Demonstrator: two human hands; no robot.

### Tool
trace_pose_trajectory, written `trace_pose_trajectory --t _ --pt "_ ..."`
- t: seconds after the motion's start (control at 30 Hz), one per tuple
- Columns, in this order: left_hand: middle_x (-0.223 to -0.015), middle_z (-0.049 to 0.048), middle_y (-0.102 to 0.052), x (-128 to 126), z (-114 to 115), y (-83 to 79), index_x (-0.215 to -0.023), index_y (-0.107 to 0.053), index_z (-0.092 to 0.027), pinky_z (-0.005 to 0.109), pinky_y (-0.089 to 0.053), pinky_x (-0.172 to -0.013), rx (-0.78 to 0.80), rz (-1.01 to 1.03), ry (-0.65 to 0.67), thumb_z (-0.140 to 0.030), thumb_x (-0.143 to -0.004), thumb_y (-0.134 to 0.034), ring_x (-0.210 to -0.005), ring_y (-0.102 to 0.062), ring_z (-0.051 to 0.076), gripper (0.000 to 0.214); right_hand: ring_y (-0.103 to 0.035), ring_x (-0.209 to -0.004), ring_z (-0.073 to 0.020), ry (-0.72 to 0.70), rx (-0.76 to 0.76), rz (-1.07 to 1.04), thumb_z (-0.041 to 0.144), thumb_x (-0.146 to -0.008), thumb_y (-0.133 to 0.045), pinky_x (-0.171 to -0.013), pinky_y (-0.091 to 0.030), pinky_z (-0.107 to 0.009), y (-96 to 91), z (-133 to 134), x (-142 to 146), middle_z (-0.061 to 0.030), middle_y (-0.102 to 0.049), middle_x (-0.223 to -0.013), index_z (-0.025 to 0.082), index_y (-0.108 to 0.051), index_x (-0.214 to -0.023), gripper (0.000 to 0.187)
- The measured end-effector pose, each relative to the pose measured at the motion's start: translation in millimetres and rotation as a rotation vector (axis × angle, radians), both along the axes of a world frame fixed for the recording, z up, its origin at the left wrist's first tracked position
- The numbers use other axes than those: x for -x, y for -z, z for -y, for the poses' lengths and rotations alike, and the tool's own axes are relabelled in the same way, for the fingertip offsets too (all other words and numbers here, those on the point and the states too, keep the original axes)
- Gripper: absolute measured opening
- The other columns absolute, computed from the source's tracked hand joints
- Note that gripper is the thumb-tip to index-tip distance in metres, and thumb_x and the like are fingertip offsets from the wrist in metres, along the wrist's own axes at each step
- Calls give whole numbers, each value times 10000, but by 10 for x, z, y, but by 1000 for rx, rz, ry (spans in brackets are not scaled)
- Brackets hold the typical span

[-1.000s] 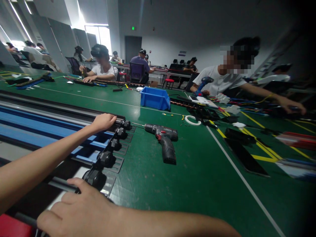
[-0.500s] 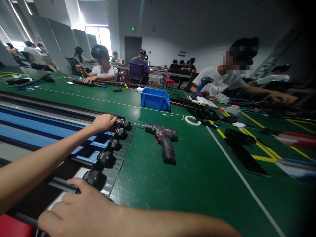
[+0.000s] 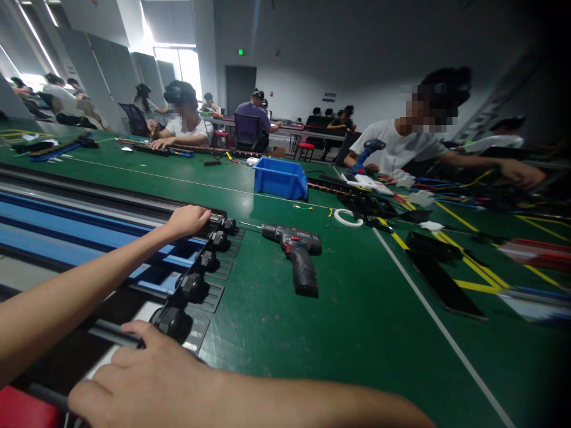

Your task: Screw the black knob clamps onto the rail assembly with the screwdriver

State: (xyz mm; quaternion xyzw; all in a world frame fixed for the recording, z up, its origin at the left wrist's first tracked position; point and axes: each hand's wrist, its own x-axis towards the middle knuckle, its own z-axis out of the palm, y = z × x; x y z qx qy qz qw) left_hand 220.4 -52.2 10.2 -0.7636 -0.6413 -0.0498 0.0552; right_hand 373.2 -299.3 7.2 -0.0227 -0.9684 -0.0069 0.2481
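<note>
A long frame of black rails and blue strips (image 3: 66, 229) lies on the green table, ending in a row of black round connectors (image 3: 193, 286). My left hand (image 3: 187, 219) reaches out and curls over the frame's far black rail at its end. Close to me, my right hand (image 3: 143, 380) lies on the frame's near edge. Its fingers are bent down over that edge and its thumb touches a dark bar. A red and black cordless drill (image 3: 297, 249) lies on its side just right of the connectors, untouched.
A blue bin (image 3: 280, 177) stands beyond the drill, with a white ring (image 3: 348, 217) to its right. A person in a white shirt (image 3: 401, 148) sits across the table amid coloured cables, one arm stretched right. Black panels (image 3: 441, 279) lie on yellow floor-tape lines. More people sit at the far tables.
My hands and the frame have not moved. The outstretched hand of the person in white has shifted slightly over the cables at the right.
</note>
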Motion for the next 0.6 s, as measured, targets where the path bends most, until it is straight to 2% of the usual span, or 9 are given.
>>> trace_pose_trajectory --t 0.37,0.6 --pt "-881 137 -736 6 -2 2 -832 -704 -194 297 -406 -633 0 -8 2 -501 -962 -223 -832 -686 284 585 -646 -1022 -175 -3 -26 5 281 -996 -487 -1152 -309 -501 11 -12 -1 -11 -731 -1024 164 -642 -1073 210" --pt "-883 139 -735 14 -6 6 -837 -708 -200 306 -406 -636 -4 0 -1 -516 -958 -221 -827 -682 292 593 -663 -973 -181 -48 13 18 317 -967 -543 -1142 -321 -500 -50 -45 -29 1 -731 -921 149 -636 -1046 207"
